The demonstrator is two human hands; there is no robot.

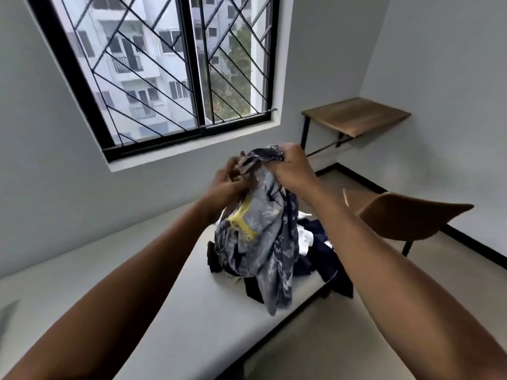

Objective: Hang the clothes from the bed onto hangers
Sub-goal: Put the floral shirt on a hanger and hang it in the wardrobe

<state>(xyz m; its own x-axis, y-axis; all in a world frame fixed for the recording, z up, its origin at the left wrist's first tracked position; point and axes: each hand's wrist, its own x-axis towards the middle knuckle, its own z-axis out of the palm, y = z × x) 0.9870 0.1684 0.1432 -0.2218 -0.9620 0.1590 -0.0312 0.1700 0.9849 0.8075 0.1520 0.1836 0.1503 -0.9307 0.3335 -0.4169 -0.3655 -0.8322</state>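
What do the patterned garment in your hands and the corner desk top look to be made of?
The patterned garment: thin, matte woven cloth, maybe cotton or rayon; it crumples and hangs limp from the right hand. The desk top: wood or wood-look laminate, matte; brown grain lines show.

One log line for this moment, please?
left hand: holds blue-grey patterned cloth garment | right hand: grips its top | over: white bed

L hand (227, 182) blurred, fingertips lost in patterned shirt (260, 242). Shirt hides much of clothes pile (321, 250) at bed (205, 311) far-right corner. Bed cut off at btm edge.
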